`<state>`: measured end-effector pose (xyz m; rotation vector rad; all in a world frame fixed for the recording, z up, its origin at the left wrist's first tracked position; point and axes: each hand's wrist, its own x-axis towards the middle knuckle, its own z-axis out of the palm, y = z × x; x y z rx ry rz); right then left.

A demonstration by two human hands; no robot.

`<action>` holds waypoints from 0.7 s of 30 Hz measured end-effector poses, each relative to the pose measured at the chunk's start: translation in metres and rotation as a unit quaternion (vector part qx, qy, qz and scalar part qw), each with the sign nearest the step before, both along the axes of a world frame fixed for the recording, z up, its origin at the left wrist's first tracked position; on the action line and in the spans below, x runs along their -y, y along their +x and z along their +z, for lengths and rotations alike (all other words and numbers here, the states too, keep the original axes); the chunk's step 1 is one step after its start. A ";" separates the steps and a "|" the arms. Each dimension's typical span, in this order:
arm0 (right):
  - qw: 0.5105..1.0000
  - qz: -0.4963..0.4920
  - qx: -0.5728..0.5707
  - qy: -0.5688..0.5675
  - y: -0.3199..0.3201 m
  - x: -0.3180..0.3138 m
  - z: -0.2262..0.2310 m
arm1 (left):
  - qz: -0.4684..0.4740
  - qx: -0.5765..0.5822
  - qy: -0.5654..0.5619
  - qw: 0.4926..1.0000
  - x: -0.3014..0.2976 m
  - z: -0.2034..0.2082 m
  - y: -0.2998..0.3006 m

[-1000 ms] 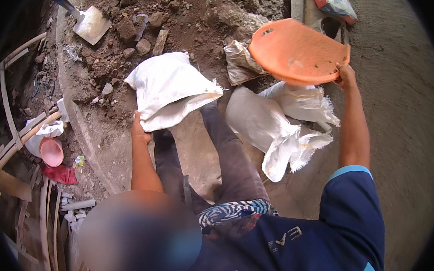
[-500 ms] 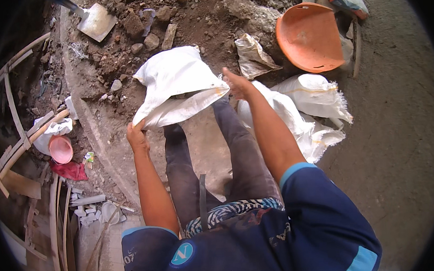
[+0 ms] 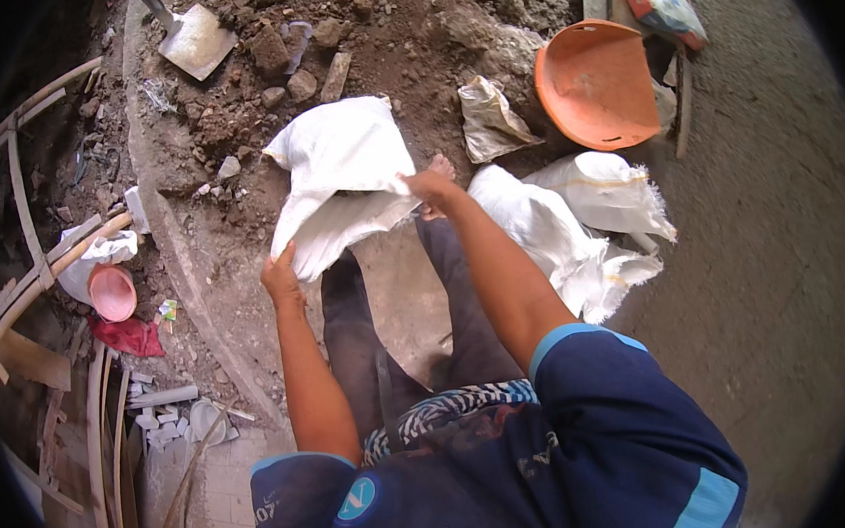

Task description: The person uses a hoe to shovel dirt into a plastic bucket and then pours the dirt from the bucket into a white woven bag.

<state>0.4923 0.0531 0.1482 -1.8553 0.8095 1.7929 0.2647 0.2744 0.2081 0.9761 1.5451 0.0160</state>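
A white woven sack (image 3: 343,143) lies on the dirt in front of me, its mouth facing my body and gaping. My left hand (image 3: 283,275) pinches the near left corner of the mouth, thumb on top. The right corner of the rim is gripped by my right hand (image 3: 428,188), beside my bare foot (image 3: 442,167). Between the two hands, the sack's pale inner side shows through the opening. How much the sack holds cannot be seen. Both my legs reach forward under the near edge of the sack.
White sacks (image 3: 536,223) lie to the right, below a cut orange plastic scoop (image 3: 600,84) and a crumpled dirty bag (image 3: 493,119). A shovel (image 3: 198,42) rests on rubble at the far left. Bent wooden strips (image 3: 27,206) and a pink bowl (image 3: 113,293) are along the left side.
My right hand has moved left and closed on the sack's rim. The mouth now gapes wider and its two corners are nearer each other. My left hand has shifted slightly right.
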 end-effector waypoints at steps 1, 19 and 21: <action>0.998 0.054 -0.036 0.016 -0.005 -0.005 0.008 | 0.003 -0.015 0.003 1.000 0.000 0.006 0.000; 0.986 -0.022 0.096 0.135 -0.006 0.057 0.275 | 0.036 0.097 -0.001 0.995 -0.003 0.166 0.056; 0.987 -0.030 0.093 0.131 -0.001 0.074 0.282 | 0.041 0.106 -0.015 0.993 0.007 0.167 0.084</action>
